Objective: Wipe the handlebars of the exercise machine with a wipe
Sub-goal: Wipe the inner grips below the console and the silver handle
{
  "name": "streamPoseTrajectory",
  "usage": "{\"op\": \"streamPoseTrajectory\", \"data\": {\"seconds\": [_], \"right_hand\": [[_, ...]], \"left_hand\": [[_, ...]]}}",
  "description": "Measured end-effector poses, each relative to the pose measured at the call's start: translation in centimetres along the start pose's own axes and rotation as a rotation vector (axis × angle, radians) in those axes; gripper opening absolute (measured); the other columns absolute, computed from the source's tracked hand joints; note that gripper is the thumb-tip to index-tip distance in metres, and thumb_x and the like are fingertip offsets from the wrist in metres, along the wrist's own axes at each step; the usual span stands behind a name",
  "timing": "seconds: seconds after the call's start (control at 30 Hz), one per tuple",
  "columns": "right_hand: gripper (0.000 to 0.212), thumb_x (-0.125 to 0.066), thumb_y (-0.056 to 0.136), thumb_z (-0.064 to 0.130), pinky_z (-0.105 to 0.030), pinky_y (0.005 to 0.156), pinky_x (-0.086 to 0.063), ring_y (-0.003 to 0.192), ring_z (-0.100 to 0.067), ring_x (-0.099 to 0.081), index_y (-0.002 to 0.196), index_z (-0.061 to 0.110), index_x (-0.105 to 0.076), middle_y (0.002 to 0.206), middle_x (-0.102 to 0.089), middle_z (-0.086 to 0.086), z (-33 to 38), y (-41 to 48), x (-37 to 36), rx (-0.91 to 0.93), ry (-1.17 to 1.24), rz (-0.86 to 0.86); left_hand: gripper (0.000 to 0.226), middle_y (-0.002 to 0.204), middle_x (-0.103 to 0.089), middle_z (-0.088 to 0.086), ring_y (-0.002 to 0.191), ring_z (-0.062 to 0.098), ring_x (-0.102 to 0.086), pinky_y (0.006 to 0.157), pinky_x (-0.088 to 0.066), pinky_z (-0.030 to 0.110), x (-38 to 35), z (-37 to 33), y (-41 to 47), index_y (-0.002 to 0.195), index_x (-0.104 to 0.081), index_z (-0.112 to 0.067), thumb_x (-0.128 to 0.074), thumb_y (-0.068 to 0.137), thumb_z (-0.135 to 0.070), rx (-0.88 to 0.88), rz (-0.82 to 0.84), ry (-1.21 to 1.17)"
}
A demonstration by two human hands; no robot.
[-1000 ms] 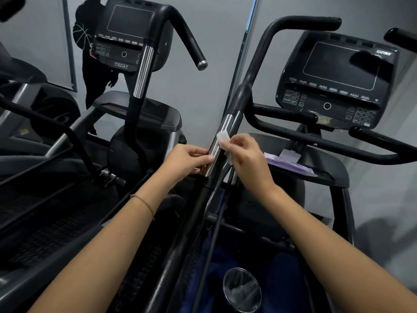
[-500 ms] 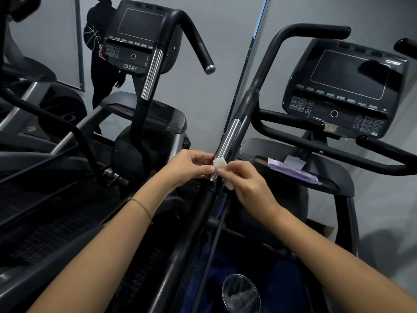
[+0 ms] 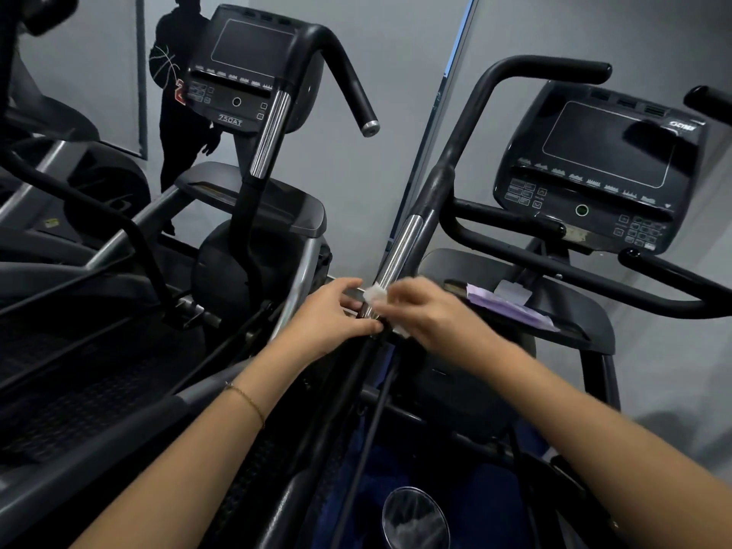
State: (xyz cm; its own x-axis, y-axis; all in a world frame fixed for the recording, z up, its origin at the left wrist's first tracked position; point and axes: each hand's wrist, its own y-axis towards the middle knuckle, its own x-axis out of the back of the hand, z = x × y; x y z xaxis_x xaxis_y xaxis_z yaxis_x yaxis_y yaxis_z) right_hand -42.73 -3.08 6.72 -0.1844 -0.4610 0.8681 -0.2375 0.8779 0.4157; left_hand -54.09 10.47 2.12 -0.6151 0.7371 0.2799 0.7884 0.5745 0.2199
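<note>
- Down low on the shiny silver part of the handlebar (image 3: pixel 397 255), pinching a small white wipe (image 3: pixel 375 294) with the right hand (image 3: pixel 429 315).
- Holding that wipe tight against the bar, right at the bottom end of the silver part, just above the black part.
- Looking at the wipe: white, soft and crumpled, bunched into a little lump, with one more white bit poking out under the right hand.
- Curling the right fingers in around the wipe, but looking too blurry for telling each finger apart.
- Gripping the same bar with the left hand (image 3: pixel 330 322), just beside the wipe, with fingers curled over the top and thumb tucked underneath.
- Wearing a thin gold bracelet (image 3: pixel 247 402) on the left wrist.
- Following the handlebar up from the hands: going silver first, then black, then bending over to the right at the top.
- Seeing a black console (image 3: pixel 602 168) to the right of the bar, showing a dark screen and rows of little buttons.
- Spotting a flat purple packet (image 3: pixel 511 307) lying on the black tray (image 3: pixel 586 311) under the console, well apart from the wipe.
- Noticing a round clear disc (image 3: pixel 416 517) near the bottom edge, between the two arms.
- Finding a second machine (image 3: pixel 245 73) on the left, carrying its own silver and black bar, and far behind it a person in black clothes (image 3: pixel 178 93).
</note>
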Motion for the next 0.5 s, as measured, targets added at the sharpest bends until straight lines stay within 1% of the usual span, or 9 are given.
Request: {"op": "streamPoseTrajectory", "data": {"seconds": [0.07,0.1,0.17,0.23,0.27,0.33,0.4,0.47,0.5], "right_hand": [[0.022,-0.058,0.089,0.011,-0.037,0.077,-0.051,0.091,-0.028,-0.056,0.108,0.008,-0.067,0.102,-0.057,-0.012,-2.2,2.3,1.7,-0.142,-0.045,0.000],[0.022,-0.055,0.091,0.014,-0.040,0.081,-0.050,0.095,-0.029,-0.055,0.108,0.008,-0.067,0.105,-0.056,-0.013,-3.6,3.4,2.4,-0.202,-0.067,-0.041],[0.023,-0.055,0.092,0.016,-0.038,0.087,-0.050,0.104,-0.034,-0.054,0.109,0.006,-0.067,0.120,-0.052,-0.018,-6.0,5.4,3.4,-0.293,-0.166,-0.085],[0.024,-0.051,0.094,0.014,-0.036,0.094,-0.043,0.112,-0.031,-0.049,0.113,0.007,-0.065,0.130,-0.050,-0.014,-6.9,6.4,3.7,-0.330,-0.236,-0.012],[0.024,-0.051,0.094,0.010,-0.036,0.095,-0.043,0.109,-0.029,-0.049,0.113,0.009,-0.065,0.126,-0.053,-0.011,-6.7,6.6,3.7,-0.330,-0.255,0.039],[0.026,-0.058,0.084,-0.005,-0.041,0.085,-0.049,0.094,-0.028,-0.053,0.104,0.009,-0.069,0.106,-0.063,-0.010,-5.1,6.1,3.0,-0.164,-0.272,0.080],[0.034,-0.067,0.067,-0.014,-0.037,0.068,-0.053,0.080,-0.028,-0.056,0.093,0.008,-0.070,0.089,-0.064,-0.008,-3.1,4.6,1.9,0.038,-0.197,0.145],[0.037,-0.072,0.062,-0.014,-0.032,0.063,-0.052,0.077,-0.026,-0.057,0.091,0.008,-0.070,0.085,-0.064,-0.006,-3.2,4.0,1.7,0.087,-0.207,0.166],[0.036,-0.073,0.063,-0.014,-0.032,0.065,-0.052,0.076,-0.026,-0.057,0.091,0.008,-0.071,0.085,-0.064,-0.006,-4.1,4.3,2.1,0.048,-0.217,0.113]], "left_hand": [[0.082,0.093,-0.060,-0.002,0.080,0.014,-0.059,0.090,-0.050,0.034,0.0,-0.3,-0.2,0.138,-0.041,-0.020,-0.083,0.067,-0.018,0.018,-0.011,0.010],[0.086,0.093,-0.058,-0.003,0.081,0.013,-0.059,0.090,-0.050,0.032,0.0,-0.4,-0.3,0.141,-0.036,-0.021,-0.083,0.068,-0.018,0.027,-0.014,0.009],[0.094,0.092,-0.058,-0.006,0.087,0.013,-0.060,0.090,-0.048,0.029,0.2,-0.8,-0.5,0.145,-0.027,-0.023,-0.082,0.069,-0.020,0.039,-0.014,0.010],[0.099,0.091,-0.058,-0.008,0.093,0.013,-0.060,0.089,-0.046,0.027,0.4,-1.0,-0.7,0.148,-0.020,-0.025,-0.082,0.070,-0.022,0.051,-0.006,0.012],[0.101,0.091,-0.058,-0.008,0.095,0.013,-0.060,0.089,-0.045,0.027,0.5,-1.1,-0.7,0.148,-0.018,-0.025,-0.081,0.070,-0.022,0.056,-0.002,0.013],[0.103,0.091,-0.058,-0.007,0.095,0.014,-0.061,0.092,-0.046,0.029,0.5,-0.9,-0.6,0.148,-0.016,-0.026,-0.082,0.070,-0.023,0.059,-0.001,0.004],[0.104,0.089,-0.059,-0.006,0.093,0.015,-0.062,0.095,-0.047,0.034,0.4,-0.5,-0.4,0.148,-0.016,-0.026,-0.083,0.068,-0.022,0.063,-0.005,-0.012],[0.106,0.088,-0.059,-0.006,0.093,0.016,-0.062,0.097,-0.047,0.038,0.3,-0.3,-0.2,0.148,-0.016,-0.027,-0.083,0.067,-0.022,0.067,-0.004,-0.030],[0.107,0.088,-0.060,-0.006,0.093,0.017,-0.062,0.097,-0.047,0.040,0.3,-0.2,-0.1,0.148,-0.015,-0.028,-0.084,0.066,-0.022,0.064,-0.004,-0.038]]}}
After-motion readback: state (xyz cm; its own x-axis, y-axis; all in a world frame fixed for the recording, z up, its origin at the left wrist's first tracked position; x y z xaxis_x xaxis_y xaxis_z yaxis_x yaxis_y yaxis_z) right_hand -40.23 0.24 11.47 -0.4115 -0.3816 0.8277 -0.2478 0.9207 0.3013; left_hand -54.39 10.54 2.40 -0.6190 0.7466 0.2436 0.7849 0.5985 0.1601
